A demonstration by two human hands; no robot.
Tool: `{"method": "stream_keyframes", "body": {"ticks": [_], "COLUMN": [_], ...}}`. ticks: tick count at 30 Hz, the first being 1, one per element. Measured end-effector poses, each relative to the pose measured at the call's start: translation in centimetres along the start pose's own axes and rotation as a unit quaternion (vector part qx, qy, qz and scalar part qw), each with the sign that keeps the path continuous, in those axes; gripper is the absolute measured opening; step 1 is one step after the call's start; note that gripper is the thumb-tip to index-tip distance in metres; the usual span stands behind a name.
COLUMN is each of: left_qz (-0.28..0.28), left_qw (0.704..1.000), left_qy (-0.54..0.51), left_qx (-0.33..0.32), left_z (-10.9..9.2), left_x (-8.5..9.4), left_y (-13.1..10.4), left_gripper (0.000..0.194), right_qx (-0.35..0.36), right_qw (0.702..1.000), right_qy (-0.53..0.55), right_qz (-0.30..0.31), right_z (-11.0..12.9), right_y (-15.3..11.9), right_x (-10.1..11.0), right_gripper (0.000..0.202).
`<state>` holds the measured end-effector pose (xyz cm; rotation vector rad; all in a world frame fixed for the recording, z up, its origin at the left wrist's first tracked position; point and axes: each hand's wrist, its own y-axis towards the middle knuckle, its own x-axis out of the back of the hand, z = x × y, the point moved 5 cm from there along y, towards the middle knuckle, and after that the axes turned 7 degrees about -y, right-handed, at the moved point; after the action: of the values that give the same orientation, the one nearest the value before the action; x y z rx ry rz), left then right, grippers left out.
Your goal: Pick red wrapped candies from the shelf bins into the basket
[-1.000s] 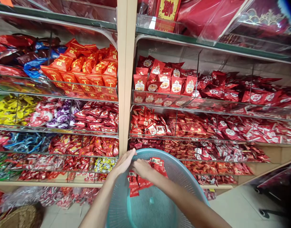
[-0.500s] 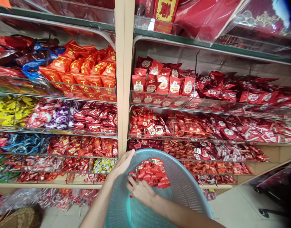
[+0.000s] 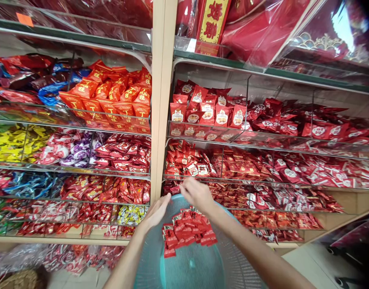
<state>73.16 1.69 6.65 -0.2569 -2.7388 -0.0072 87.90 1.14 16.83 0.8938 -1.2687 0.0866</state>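
A teal plastic basket (image 3: 232, 257) stands tilted against the shelves, with a cluster of small red packets (image 3: 186, 228) in its upper part. On the basket's left rim rests my left hand (image 3: 157, 210), its fingers pressed together round the edge. My right hand (image 3: 198, 194) is above the basket's far rim, in front of a bin of red and black packets (image 3: 187, 158). Its fingers are curled, and whatever may be between them is hidden.
Clear-fronted shelf bins hold orange-red bags (image 3: 112, 90), red cookie packets (image 3: 206, 108), yellow sweets (image 3: 11, 144) and other candies. A wooden post (image 3: 162, 100) divides the shelves. Plastic bags of sweets (image 3: 78, 257) lie below at left; dark chair legs show at lower right.
My right hand has moved up from the packets inside the basket to above its far rim. More red packets show at the cluster's lower left. The view has shifted slightly.
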Motion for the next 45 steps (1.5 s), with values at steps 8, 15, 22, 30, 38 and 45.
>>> {"method": "stream_keyframes", "body": {"ticks": [8,15,22,30,38,45], "left_qz": [-0.006,-0.008,-0.012,-0.015,-0.014,-0.012], "left_qw": [0.999,1.000,1.000,0.999,0.999,0.999], "left_qy": [0.020,0.017,0.017,0.006,0.014,0.032], "left_qx": [0.029,0.024,0.018,0.031,0.030,0.023], "left_z": [0.0,-0.1,0.0,0.3,0.0,-0.1], "left_x": [0.3,0.2,0.3,0.2,0.3,0.2], "left_y": [-0.3,-0.3,-0.3,-0.4,-0.4,-0.3], "left_gripper": [0.065,0.065,0.066,0.064,0.064,0.066], "right_qx": [-0.094,-0.017,-0.039,-0.038,-0.026,-0.065], "right_qw": [0.994,0.985,0.972,0.970,0.979,0.952], "right_qy": [-0.024,0.074,0.043,0.039,0.060,0.286], "right_qz": [-0.047,0.158,0.226,0.237,0.194,0.089], "right_z": [-5.5,-4.9,-4.9,-5.1,-5.2,-4.7], "right_y": [6.2,9.2,11.6,11.6,11.3,9.1], "right_x": [2.3,-3.1,-5.7,-6.5,-4.5,1.6], "right_gripper": [0.019,0.019,0.021,0.026,0.011,0.015]}}
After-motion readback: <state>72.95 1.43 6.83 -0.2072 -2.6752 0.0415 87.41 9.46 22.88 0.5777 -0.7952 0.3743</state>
